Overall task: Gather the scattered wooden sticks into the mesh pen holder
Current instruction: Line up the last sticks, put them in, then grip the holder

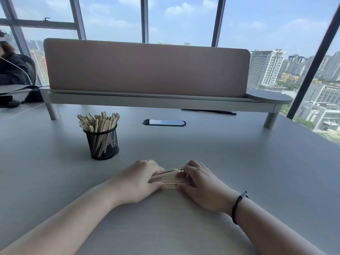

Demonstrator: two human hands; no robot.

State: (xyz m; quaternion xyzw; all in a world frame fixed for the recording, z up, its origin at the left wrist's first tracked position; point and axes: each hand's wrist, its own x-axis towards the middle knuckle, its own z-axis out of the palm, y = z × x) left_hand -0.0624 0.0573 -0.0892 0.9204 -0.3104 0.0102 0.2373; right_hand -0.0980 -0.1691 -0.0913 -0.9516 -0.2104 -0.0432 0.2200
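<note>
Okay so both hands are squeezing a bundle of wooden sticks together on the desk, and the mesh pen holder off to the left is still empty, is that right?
Not quite: the head view shows the mesh pen holder already packed with wooden sticks. The rest holds: the left hand and right hand grip a bundle of wooden sticks on the desk.

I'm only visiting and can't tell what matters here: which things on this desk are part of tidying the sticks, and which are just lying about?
Part of the job:
- bundle of sticks, held at its ends by the left hand and right hand
- mesh pen holder, already holding many sticks

Just lying about:
- desk divider
- cable port
- black pen
- black bag
</note>
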